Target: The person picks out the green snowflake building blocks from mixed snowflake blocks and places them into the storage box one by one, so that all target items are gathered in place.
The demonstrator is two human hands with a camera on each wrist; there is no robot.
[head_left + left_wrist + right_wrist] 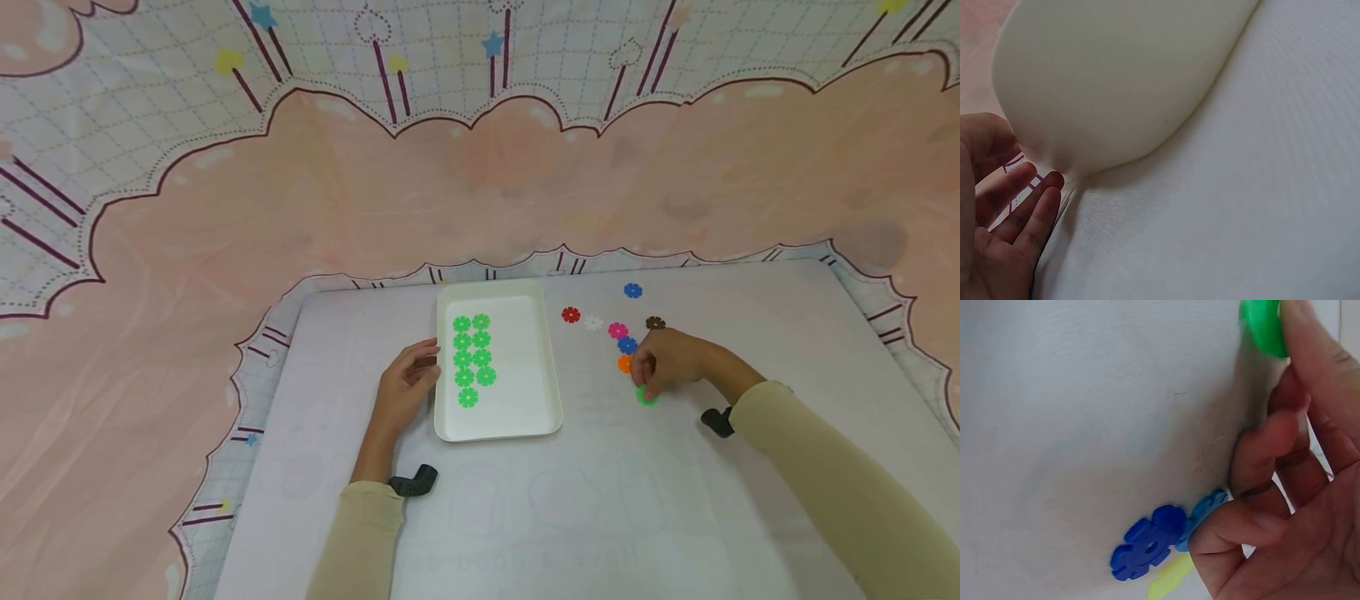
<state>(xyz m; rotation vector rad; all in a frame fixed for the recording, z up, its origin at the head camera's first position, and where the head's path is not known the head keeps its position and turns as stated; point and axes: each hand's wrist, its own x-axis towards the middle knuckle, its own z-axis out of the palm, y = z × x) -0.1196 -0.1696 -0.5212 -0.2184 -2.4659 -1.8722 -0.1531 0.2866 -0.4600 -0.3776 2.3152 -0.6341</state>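
Observation:
A white tray (521, 367) holds several green flower-shaped discs (482, 357) in two columns along its left half. My left hand (405, 387) is at the tray's left side with relaxed fingers, fingertips right at the rim. In the left wrist view those fingers (1041, 212) are beside the tray's pale outer wall (1116, 81). To the right of the tray, my right hand (671, 362) pinches a green flower disc (645, 397) by its edge, low over the table. The right wrist view shows that green disc (1265, 328) tilted against the thumb.
Loose flower discs lie right of the tray: red (571, 315), white (593, 322), pink (617, 331), orange (625, 363), brown (655, 322) and blue (633, 291). Near the right hand are a dark blue disc (1150, 545), a lighter blue one (1200, 515) and a yellow one (1169, 578).

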